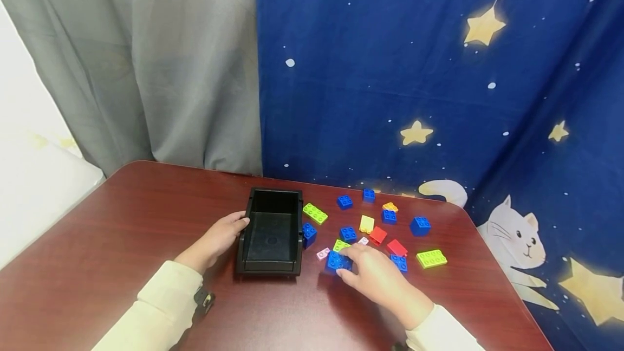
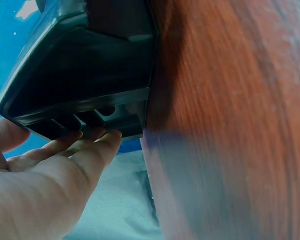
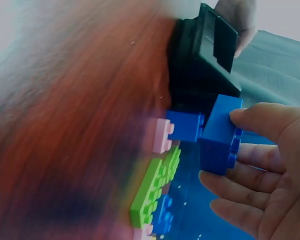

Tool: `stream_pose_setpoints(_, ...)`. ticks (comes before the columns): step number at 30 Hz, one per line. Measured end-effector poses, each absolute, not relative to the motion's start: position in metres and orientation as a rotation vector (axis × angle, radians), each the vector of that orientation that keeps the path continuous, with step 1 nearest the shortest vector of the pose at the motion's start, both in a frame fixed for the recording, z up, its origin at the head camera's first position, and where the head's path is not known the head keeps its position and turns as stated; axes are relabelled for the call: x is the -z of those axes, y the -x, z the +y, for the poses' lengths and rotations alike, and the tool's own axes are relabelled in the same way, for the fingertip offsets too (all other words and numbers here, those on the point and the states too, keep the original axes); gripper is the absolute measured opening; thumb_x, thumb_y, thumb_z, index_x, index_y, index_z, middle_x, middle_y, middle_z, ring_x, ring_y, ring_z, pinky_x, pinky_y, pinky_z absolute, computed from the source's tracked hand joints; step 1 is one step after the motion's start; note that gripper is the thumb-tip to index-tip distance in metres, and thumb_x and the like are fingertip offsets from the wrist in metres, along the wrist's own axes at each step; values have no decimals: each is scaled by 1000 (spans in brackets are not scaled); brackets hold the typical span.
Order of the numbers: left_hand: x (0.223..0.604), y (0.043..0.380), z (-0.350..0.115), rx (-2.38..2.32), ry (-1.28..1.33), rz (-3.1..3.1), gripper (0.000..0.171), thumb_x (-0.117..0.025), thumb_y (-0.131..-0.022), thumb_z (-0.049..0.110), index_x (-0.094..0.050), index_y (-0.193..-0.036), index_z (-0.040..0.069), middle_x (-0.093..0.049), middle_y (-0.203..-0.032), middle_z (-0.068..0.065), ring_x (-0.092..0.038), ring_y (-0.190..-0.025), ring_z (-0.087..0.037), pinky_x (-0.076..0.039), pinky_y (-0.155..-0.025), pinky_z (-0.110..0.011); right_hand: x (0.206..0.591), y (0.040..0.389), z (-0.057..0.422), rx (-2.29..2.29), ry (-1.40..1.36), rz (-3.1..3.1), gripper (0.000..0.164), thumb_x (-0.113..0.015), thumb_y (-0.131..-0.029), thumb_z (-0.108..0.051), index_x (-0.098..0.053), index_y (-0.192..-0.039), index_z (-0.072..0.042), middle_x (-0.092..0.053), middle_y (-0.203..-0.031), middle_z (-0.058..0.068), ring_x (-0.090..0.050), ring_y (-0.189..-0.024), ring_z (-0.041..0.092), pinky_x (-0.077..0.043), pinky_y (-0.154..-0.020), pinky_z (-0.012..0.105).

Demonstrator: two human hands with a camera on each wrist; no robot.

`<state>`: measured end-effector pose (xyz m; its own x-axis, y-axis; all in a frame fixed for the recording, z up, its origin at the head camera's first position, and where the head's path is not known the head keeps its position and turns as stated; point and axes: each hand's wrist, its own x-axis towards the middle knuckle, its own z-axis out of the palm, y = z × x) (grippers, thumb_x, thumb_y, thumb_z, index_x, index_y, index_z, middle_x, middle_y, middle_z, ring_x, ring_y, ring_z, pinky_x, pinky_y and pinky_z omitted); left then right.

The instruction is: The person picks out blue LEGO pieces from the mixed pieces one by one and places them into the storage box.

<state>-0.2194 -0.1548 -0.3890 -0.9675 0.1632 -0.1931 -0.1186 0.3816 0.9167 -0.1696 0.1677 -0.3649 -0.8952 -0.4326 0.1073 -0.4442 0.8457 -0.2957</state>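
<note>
Solid blue plastic block (image 3: 219,132), boxy, studded on one face; pinched between right hand's (image 3: 282,172) thumb and fingers.
Black plastic bin (image 1: 270,267), rectangular, open-topped; left hand (image 1: 221,238) grips its side rim.

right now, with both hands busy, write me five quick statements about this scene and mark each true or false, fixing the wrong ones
1. The right hand holds a blue brick. True.
2. The left hand is away from the black bin. False: it touches the bin's side.
3. In the head view, the black bin is left of the right hand. True.
4. Every brick is blue. False: red bricks and pink bricks also lie on the table.
5. The black bin is filled with bricks. False: none show inside it.
</note>
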Motion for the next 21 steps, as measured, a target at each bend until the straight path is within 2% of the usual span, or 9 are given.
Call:
stream_pose_setpoints(4, 388, 219, -154, -1615, -36, 2399, 54, -36, -104, 22, -25, -148, -7, -29, -150, -31, -35, -133, -48, -29, -110, -58, 360, 171, 160, -521, -748, -2956, 36, -75, -84, -27, -68, -113, -7, -67, -103, 4, -60, -84, 14, -57, -75, 32)
stream_pose_setpoints(7, 388, 218, -154, -1618, -33, 2405, 53, -36, -104, 21, -26, -148, -7, -30, -149, -31, -36, -132, -48, -30, -109, -58, 356, 171, 153, -569, -759, -2951, 36, -74, -84, -27, -68, -115, -8, -67, -103, 2, -59, -82, 13, -56, -70, 28)
stream_pose_setpoints(13, 389, 218, -153, -1627, -29, 2399, 53, -36, -104, 21, -26, -148, -7, -30, -149, -31, -36, -132, -49, -30, -110, -57, 349, 172, 138, -619, -746, -2927, 38, -73, -85, -29, -67, -118, -11, -67, -111, 2, -63, -97, 17, -57, -76, 34)
stream_pose_setpoints(21, 388, 218, -153, -1640, -39, 2397, 54, -37, -103, 20, -25, -147, -9, -30, -149, -32, -35, -132, -49, -29, -110, -57, 336, 172, 113, -567, -861, -2876, 41, -71, -87, -31, -65, -122, -11, -66, -115, 5, -63, -103, 20, -56, -85, 37)
